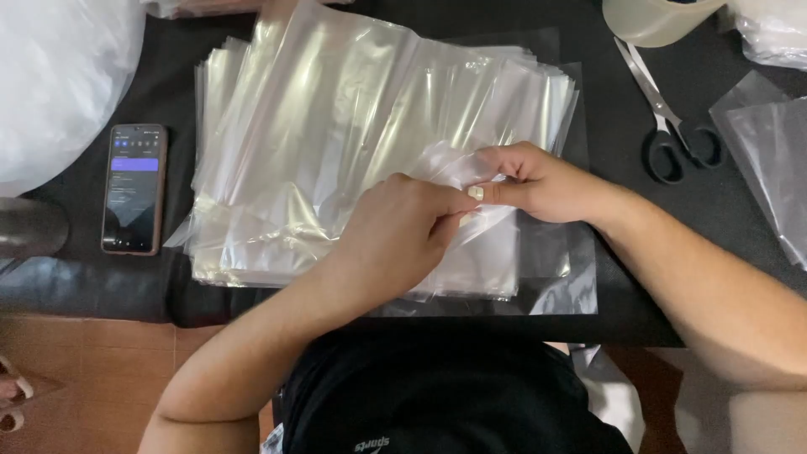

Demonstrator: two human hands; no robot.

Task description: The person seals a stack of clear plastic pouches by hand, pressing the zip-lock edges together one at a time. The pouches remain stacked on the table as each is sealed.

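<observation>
Where the two hands meet over the black table point(622, 118), a single clear plastic bag point(454, 164) is pinched at its edge between them. The left hand point(403, 227) is closed, fingers curled down and thumb pressed toward the fingertips, with the thin film clamped there. The right hand point(538, 181) is likewise closed on the same edge, thumb laid flat along the forefinger so that the thumbnail is seen from above; the film is caught under it. The two grips are touching or nearly so; a gap between them cannot be made out.

The held bag is located on top of a stack of clear bags point(336, 126), which is spread flat across the middle of the table and reaches from just under the hands to the far edge. No contents are visible inside the bags.

To the left of the stack, a smartphone point(134, 189) is laid face up, its screen lit. A large white plastic bundle point(59, 76) is seen beyond it at the far left.

To the right, black-handled scissors point(668, 126) are laid closed, and loose clear bags point(769, 160) lie just beside them. At the far right a roll of tape point(656, 18) is partly in view.
</observation>
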